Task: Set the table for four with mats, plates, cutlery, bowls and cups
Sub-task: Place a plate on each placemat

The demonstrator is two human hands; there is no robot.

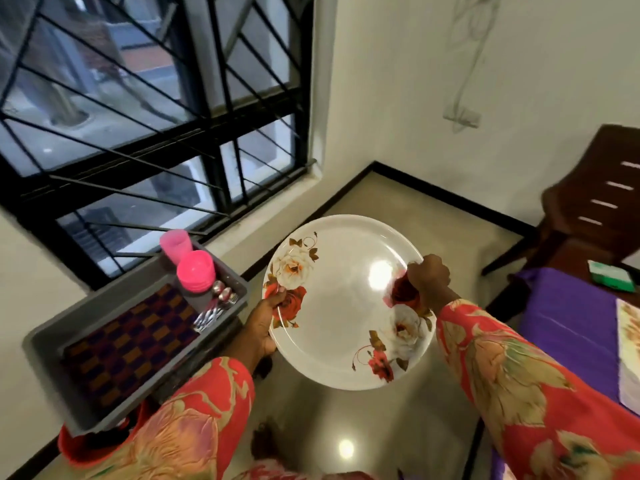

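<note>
Plates are the step in hand; left hand (266,317) and right hand (427,275) each grip the floral plate (346,303) by its rim; next, carry it to the purple-clothed table (568,327).

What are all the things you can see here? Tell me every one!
plate: one, white with red and white roses, held above the floor
tray: one, grey, at left under the window
mat: one, purple and orange checks, in the tray
cups: pink, count unclear, far end of tray
bowls: pink stack, count unclear, beside the cups
cutlery: silver bundle, count unclear, in the tray
chair: one, dark brown, at right
tablecloth: one, purple, at right
left hand: grips the plate's left rim
right hand: grips the plate's right rim
</note>
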